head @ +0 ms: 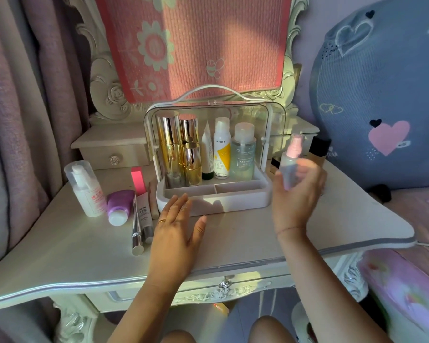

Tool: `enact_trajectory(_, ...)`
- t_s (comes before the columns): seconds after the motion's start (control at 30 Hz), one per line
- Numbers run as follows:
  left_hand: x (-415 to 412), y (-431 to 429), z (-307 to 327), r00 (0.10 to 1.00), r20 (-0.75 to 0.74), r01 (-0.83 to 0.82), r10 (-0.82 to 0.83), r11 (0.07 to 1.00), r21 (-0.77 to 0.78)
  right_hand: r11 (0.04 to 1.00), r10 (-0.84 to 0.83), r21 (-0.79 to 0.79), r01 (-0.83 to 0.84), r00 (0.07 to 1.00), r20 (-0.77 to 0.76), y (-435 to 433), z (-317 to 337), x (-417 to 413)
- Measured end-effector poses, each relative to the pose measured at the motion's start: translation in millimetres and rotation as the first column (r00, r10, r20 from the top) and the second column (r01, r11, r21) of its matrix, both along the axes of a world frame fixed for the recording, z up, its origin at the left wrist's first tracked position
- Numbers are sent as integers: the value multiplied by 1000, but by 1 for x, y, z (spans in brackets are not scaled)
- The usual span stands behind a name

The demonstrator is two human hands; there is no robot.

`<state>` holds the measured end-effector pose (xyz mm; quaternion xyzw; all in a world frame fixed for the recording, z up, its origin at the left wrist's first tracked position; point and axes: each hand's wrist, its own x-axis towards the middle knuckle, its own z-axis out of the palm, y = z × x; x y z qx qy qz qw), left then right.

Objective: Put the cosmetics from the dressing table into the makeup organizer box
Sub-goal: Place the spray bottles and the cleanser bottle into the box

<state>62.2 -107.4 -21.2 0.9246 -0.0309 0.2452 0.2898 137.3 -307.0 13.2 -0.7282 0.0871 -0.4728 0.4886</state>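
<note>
In the head view, the right hand is clamped around a small spray bottle with a pink pump top, holding it upright above the bench, just right of the organizer; the bottle is blurred. The left hand hangs flat over the bench with its fingers spread apart and holding nothing, the tips just in front of the organizer's front left corner. The organizer stands open at the middle of the bench, its clear lid raised. In its rear section stand three gold bottles, a slim white tube, a white can and a clear green bottle; the two shallow front compartments hold nothing. On the bench to the left are a white pump bottle, a purple tube lying down, a pink box, a grey tube and a silver pen-shaped stick. Behind the right hand stands a dark-capped bottle.
</note>
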Motion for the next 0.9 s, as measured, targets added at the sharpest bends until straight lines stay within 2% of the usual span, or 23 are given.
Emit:
enact_trajectory(0.1,0,0,0,1000,-6,-1,1,1000,4,999,31,23,-25,963,-268,-22,-5,12)
enact_trajectory(0.2,0,-1,0,1000,-3,-6,6,1000,6,995,84,-7,-95,908,-411,-28,-7,21)
enact_trajectory(0.3,0,-1,0,1000,-3,-8,8,1000,6,996,77,-16,-91,908,-413,-27,-4,18)
enact_trajectory(0.4,0,-1,0,1000,-7,-10,10,1000,-6,994,96,-26,-104,970,-223,-16,5,1)
enact_trajectory(0.47,0,-1,0,1000,-2,-13,13,1000,-5,975,212,-47,-215,975,-62,0,17,-8)
enact_trajectory(0.53,1,-1,-1,1000,7,-10,10,1000,5,907,417,-70,-415,909,20,21,28,-8)
enact_trajectory(0.6,1,-1,-1,1000,8,-11,10,1000,4,833,550,-42,-552,833,-54,43,34,4)
enact_trajectory(0.67,1,-1,-1,1000,7,-11,11,1000,0,799,594,34,-600,781,-191,60,35,24)
enact_trajectory(0.77,1,-1,-1,1000,10,-10,10,1000,-4,794,592,92,-601,730,-341,74,28,51)
enact_trajectory(0.9,2,0,-2,1000,14,-1,1,1000,-11,779,560,29,-626,675,-480,81,17,69)
